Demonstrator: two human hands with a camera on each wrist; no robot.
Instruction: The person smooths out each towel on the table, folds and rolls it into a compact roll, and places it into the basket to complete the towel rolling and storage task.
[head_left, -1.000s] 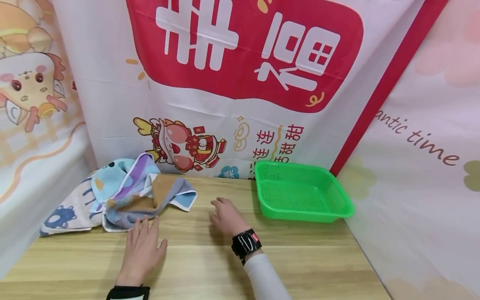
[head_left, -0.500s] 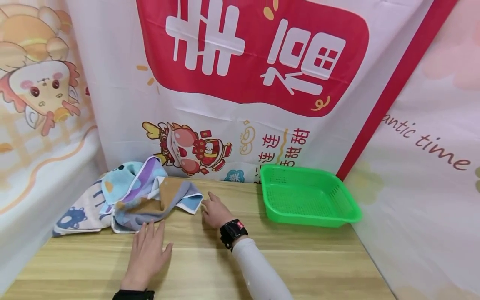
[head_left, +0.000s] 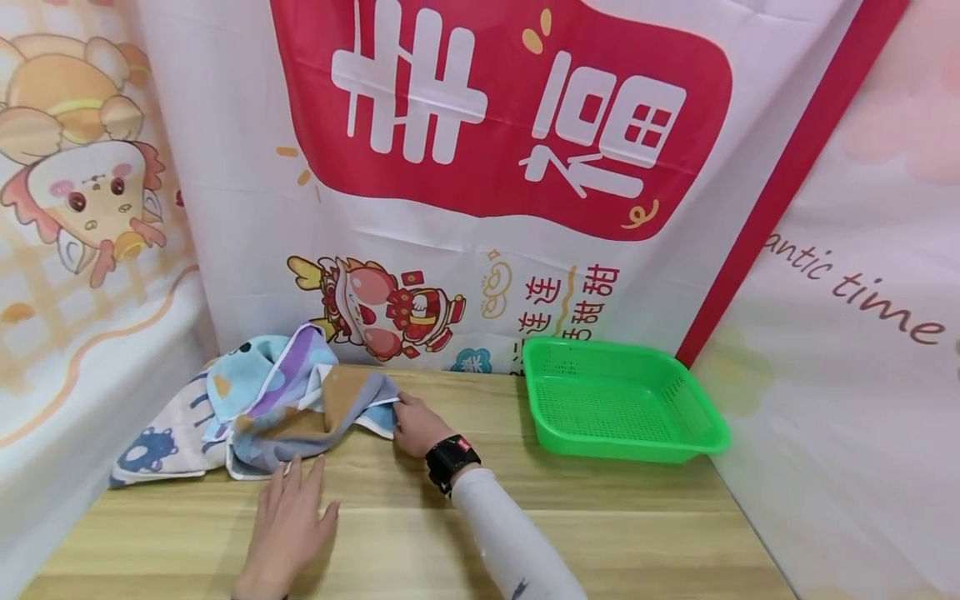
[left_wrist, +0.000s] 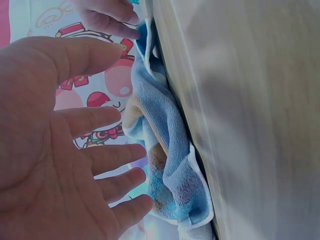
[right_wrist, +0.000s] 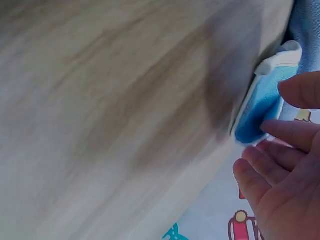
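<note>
A crumpled, cartoon-printed towel [head_left: 300,425] in blue, purple and brown with white edging lies at the back left of the table. Its right corner meets my right hand [head_left: 420,429], whose fingertips are right at the edge. The right wrist view shows the blue underside of that towel corner [right_wrist: 260,105], with thumb and index finger [right_wrist: 287,132] apart beside it. My left hand [head_left: 288,525] is palm down in front of the towel, fingertips close to its near edge. Spread, slightly bent fingers [left_wrist: 120,155] with nothing in them show in the left wrist view.
A green plastic basket [head_left: 536,417] with a perforated bottom stands at the back right of the wooden table [head_left: 600,525]. Under the towel's left side spreads a pale cloth [head_left: 153,450] with a blue bear print. Printed fabric walls [head_left: 420,229] close in the back and sides.
My right hand has moved left from beside the towel to its right corner. The left hand stays in front of the towel. The head view has shifted slightly.
</note>
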